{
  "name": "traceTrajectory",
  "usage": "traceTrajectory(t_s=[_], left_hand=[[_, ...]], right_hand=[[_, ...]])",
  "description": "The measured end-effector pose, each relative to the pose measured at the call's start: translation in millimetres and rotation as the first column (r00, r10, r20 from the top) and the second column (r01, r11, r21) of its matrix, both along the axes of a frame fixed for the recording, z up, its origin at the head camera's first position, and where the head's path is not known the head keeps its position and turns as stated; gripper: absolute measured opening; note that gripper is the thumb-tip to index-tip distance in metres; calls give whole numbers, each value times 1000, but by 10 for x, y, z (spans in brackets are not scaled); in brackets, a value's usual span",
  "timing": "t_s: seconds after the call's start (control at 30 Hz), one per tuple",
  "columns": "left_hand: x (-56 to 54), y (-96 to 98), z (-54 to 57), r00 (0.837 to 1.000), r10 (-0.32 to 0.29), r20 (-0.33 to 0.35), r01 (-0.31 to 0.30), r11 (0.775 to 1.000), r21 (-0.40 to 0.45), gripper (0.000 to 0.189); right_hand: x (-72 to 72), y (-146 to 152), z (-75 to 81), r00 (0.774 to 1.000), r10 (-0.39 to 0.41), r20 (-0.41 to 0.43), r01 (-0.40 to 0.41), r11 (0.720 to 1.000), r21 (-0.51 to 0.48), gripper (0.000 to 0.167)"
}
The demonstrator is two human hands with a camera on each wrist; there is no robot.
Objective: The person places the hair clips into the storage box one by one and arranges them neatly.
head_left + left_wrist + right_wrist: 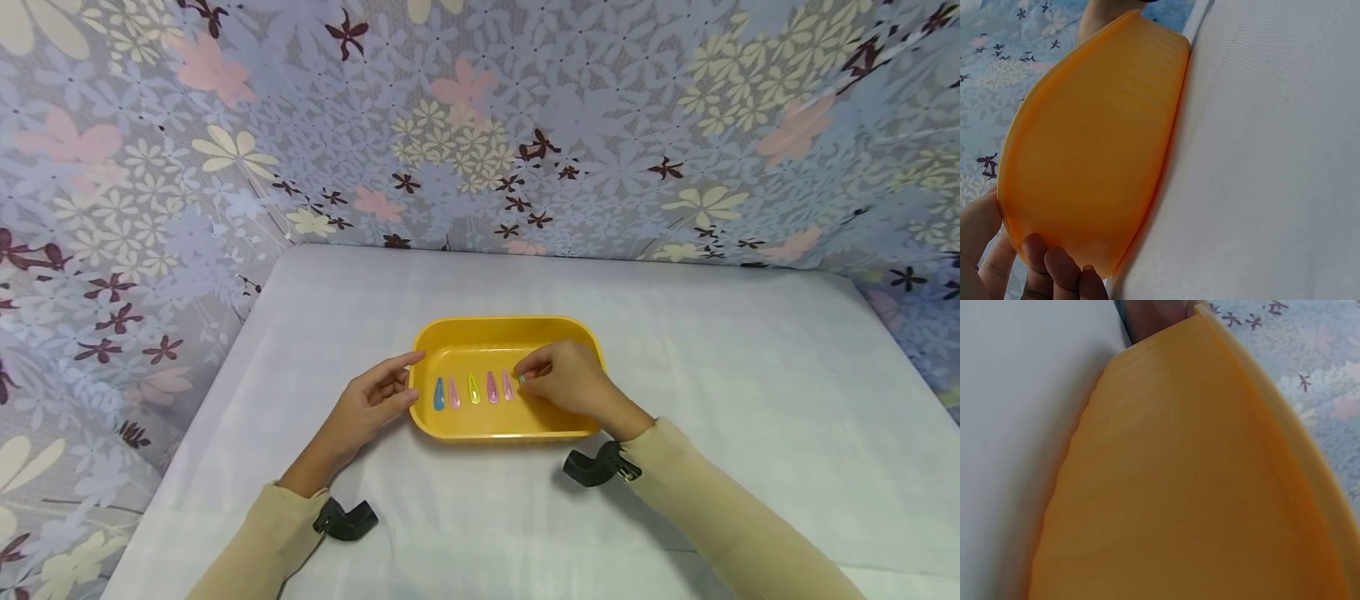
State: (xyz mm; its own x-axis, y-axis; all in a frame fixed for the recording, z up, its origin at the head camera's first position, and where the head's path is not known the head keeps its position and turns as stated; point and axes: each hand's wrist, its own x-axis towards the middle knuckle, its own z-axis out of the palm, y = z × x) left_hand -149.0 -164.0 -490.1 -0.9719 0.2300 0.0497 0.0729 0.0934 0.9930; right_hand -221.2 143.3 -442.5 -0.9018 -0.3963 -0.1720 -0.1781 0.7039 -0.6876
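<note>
A yellow tray [480, 435] lies on the white-covered table. Inside it several snap hair clips form a row: a blue clip [439, 394], a pink clip [453, 393], a yellow-green clip [474, 388], a darker pink clip [492, 387] and another pink clip [507, 385]. My left hand [375, 398] holds the tray's left end, thumb and index finger at the rim; the left wrist view shows fingers [1063, 269] bent against its outer wall. Over the tray's right half, my right hand [570, 379] pinches a small teal hair clip [522, 379], mostly hidden by the fingers.
White cloth [750, 400] covers the table around the tray. Flower-patterned fabric [480, 125] hangs behind the table and down its left side. Black wrist mounts [592, 467] stick out from both sleeves. The tray's outer wall [1147, 475] fills much of the right wrist view.
</note>
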Motion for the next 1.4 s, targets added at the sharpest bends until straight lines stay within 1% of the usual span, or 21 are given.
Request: traceTrajectory(t_s=[0.2,0.4,0.53,0.63,0.77,0.9,1.07,1.17,1.3,1.4], left_hand=[[2,17,2,1000,-1,2,1,1000,5,50],[0,7,-2,1000,-2,-4,2,1000,-1,50],[2,-4,-4,1000,5,-19,-5,1000,-4,50],[9,-7,-9,1000,6,-9,-6,1000,6,50],[9,10,-23,1000,2,2,-2,1000,9,51],[4,26,-22,1000,5,-3,-5,1000,0,50],[-3,40,-12,1000,-7,-3,7,1000,7,51],[3,50,-16,1000,-11,6,11,1000,24,51],[17,57,-38,1000,-5,28,4,999,35,51],[32,40,-42,1000,-5,25,5,1000,15,51]], right_hand=[[-10,3,-11,1000,7,16,-7,999,34,13],[-10,-16,-29,1000,0,8,-1,999,47,11],[-24,-51,-36,1000,3,-16,-2,998,67,10],[-29,-63,-39,1000,3,-27,0,996,84,10],[-20,-41,-38,1000,-9,-19,10,996,94,11],[-7,-13,-41,1000,-9,-23,10,997,73,9],[13,13,-29,995,-6,-95,9,999,33,6],[33,31,-14,993,-16,-117,15,1000,-9,7],[75,73,31,990,-45,-136,36,997,-65,13],[99,156,112,982,-68,-178,52,994,-92,19]])
